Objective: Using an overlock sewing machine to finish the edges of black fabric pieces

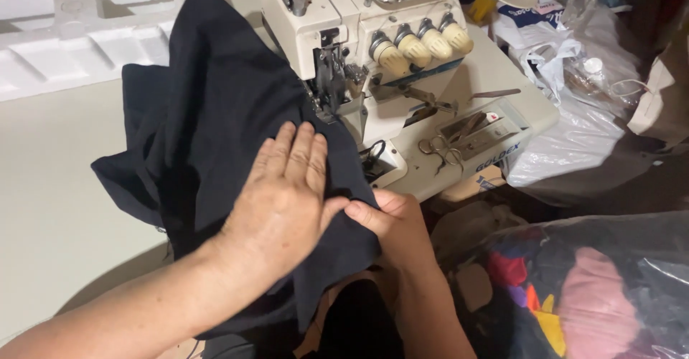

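Feeding black fabric (215, 115) under overlock machine (402, 65) presser foot, centre frame: left hand (283, 201) flat, open, pressing; right hand (391, 219) pinching edge. Next: steady, aligned guiding.

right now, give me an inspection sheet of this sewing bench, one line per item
surface: pale table, dark fabric spread over its right side
job's things: dark fabric fed under the presser foot of a cream overlock machine
clutter: small scissors on the machine bed; clear bag of coloured scraps lower right; plastic bags behind the machine
grippers: left hand flat on the fabric, fingers spread; right hand pinching the fabric's near edge
cables: nothing seen
surroundings: white foam packing at upper left
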